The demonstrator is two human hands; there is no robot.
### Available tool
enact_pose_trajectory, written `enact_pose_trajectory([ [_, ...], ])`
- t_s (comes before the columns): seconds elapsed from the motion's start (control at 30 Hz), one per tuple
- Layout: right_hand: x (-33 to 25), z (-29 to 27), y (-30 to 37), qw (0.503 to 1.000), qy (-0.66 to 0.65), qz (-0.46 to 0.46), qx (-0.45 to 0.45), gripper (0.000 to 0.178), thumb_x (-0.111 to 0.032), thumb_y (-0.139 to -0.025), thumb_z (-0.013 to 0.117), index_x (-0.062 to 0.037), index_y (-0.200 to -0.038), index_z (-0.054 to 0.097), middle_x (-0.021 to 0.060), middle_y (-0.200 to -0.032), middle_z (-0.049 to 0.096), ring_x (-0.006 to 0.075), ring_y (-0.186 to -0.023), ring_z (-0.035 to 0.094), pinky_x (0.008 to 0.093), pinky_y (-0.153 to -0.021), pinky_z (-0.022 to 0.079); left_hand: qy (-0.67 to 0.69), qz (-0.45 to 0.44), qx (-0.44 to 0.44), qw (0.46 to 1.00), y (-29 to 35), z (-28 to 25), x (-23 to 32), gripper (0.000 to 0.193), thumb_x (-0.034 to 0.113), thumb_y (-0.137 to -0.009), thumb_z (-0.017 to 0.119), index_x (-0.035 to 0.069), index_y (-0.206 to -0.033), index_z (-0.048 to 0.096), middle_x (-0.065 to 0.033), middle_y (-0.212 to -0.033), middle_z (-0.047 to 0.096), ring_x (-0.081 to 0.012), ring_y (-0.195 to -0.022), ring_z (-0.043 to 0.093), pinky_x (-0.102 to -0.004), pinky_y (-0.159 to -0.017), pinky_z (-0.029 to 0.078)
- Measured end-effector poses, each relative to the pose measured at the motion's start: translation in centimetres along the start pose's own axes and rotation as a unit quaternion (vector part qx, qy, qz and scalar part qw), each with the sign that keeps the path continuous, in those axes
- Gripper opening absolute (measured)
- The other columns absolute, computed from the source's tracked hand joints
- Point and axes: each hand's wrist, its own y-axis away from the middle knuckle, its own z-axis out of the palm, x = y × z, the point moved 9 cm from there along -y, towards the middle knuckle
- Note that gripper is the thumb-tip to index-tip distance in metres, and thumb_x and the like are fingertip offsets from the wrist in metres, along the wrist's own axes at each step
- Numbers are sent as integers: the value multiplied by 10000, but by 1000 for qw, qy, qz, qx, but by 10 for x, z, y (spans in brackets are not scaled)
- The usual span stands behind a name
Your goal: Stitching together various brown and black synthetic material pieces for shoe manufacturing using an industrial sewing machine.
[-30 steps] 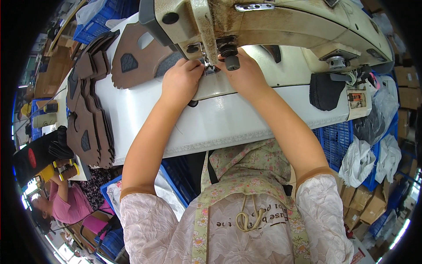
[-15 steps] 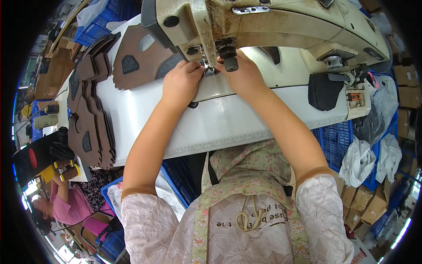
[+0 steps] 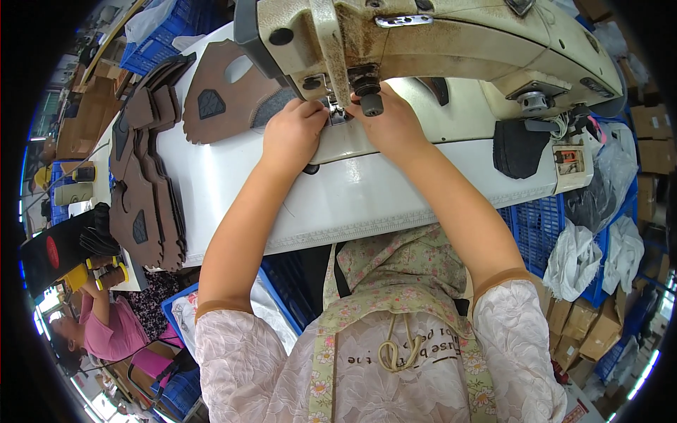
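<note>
A brown cut piece (image 3: 233, 116) of leather-like material, with a dark patch and grey edging, lies at the sewing machine (image 3: 451, 46). Its right part runs under the machine head. My left hand (image 3: 296, 130) is closed in a pinch on its near edge, just left of the presser foot (image 3: 338, 113). On the foot's other side is my right hand (image 3: 391, 121), fingers curled in toward the needle area. A machine knob covers part of those fingers, so what they grip is hidden. Behind that hand a dark-edged brown part (image 3: 438, 90) shows on the machine bed.
Stacked brown pieces (image 3: 144, 190) lie at the table's left end. Black cut pieces (image 3: 520, 148) sit at the right. A ruler strip (image 3: 367, 227) runs along the front edge. Blue crates (image 3: 536, 229) stand below. Another person (image 3: 116, 328) works at lower left.
Both hands stay beside the presser foot in nearly the same pose. The whole view has shifted very slightly; no other movement is plain.
</note>
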Motion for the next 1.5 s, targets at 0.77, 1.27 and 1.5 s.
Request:
enact_pose_trajectory([
  [0.77, 4, -8, 6, 1000, -16, 25, -7, 97, -119, -813, 674, -72, -892, 706, 59, -997, 651, 242, -1007, 621, 356, -797, 546, 32, -17, -9, 999, -8, 0, 3, 136, 66, -747, 672, 98, -867, 729, -8, -937, 695, -233, -897, 650, -367, -715, 556],
  [1.27, 351, -418, 62, 853, 45, 465, 232, 594, -546, -973, 485, -48, -1236, 673, 162, -1278, 651, 326, -1182, 596, 368, -1005, 425, 74, -116, -52, 989, -1, 9, -18, 309, -24, -705, 649, 102, -975, 732, -70, -1081, 697, -293, -1011, 646, -384, -851, 531],
  [1.5, 312, -368, 135, 858, 112, 392, 313, 555, -483, -1001, 511, -2, -1237, 654, 126, -1157, 703, 198, -1089, 629, 326, -926, 466, 79, -96, 0, 992, 2, -3, -16, 235, -2, -724, 644, 102, -919, 722, -50, -1004, 699, -284, -948, 649, -402, -784, 536],
])
